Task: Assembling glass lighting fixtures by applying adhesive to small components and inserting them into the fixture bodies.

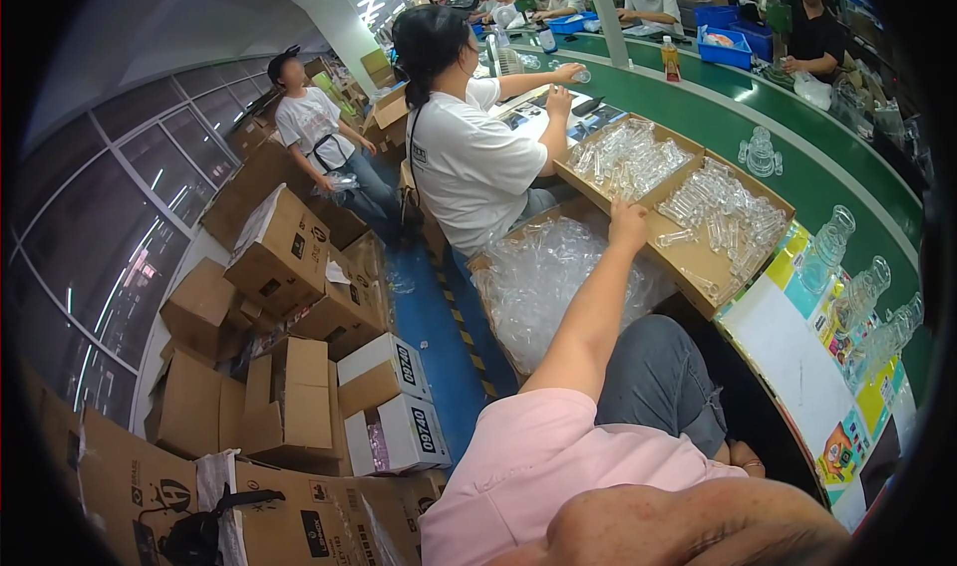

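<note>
My left arm reaches forward, and my left hand (628, 226) is at the near edge of a shallow cardboard box with two compartments (688, 292). Its fingers are bent down and drawn together among small clear tubes (628, 165) in the left compartment; what they hold, if anything, is too small to make out. More clear tubes (723, 215) fill the right compartment. Beside my knee shows a bit of skin with a thin band (748, 459), which looks like part of my right hand or wrist; its fingers are hidden.
Clear plastic bags (558, 272) fill a carton left of my knee. Clear stacked pieces (857, 297) stand on a colourful board (797, 367) at right. Beyond curves a green conveyor (733, 98). A co-worker (464, 157) sits ahead; another person (324, 128) stands left, behind cartons (284, 247).
</note>
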A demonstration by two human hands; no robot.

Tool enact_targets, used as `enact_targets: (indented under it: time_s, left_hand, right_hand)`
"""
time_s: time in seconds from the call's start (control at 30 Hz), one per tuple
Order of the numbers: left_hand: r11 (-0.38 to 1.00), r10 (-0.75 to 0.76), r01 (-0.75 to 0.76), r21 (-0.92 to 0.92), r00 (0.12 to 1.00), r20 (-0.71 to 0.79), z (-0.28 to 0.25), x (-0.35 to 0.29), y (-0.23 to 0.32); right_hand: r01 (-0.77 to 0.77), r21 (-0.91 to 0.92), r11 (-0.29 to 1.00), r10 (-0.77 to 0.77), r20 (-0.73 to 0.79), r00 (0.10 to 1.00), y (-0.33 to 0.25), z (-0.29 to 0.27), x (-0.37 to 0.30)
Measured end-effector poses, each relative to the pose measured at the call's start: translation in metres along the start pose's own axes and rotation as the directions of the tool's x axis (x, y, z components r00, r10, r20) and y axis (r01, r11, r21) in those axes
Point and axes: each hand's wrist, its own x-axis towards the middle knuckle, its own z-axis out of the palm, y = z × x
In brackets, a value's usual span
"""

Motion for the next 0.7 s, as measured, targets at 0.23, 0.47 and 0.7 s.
enact_targets:
  time_s: [0.23, 0.47, 0.7]
  left_hand:
    - [0.997, -0.068, 0.067, 0.05, 0.998, 0.01, -0.012, -0.003, 0.006]
    - [0.995, -0.097, 0.096, 0.021, 0.995, 0.017, -0.013, -0.005, 0.015]
    - [0.992, -0.118, 0.119, 0.03, 0.993, -0.02, -0.011, -0.005, 0.013]
  right_hand:
    - [-0.066, -0.003, 0.998, 0.066, 0.095, 0.993, 0.016, 0.02, -0.015]
    - [-0.14, -0.001, 0.99, 0.139, 0.145, 0.98, 0.041, 0.041, -0.018]
    - [-0.197, 0.029, 0.98, 0.19, 0.171, 0.967, 0.032, 0.037, -0.016]
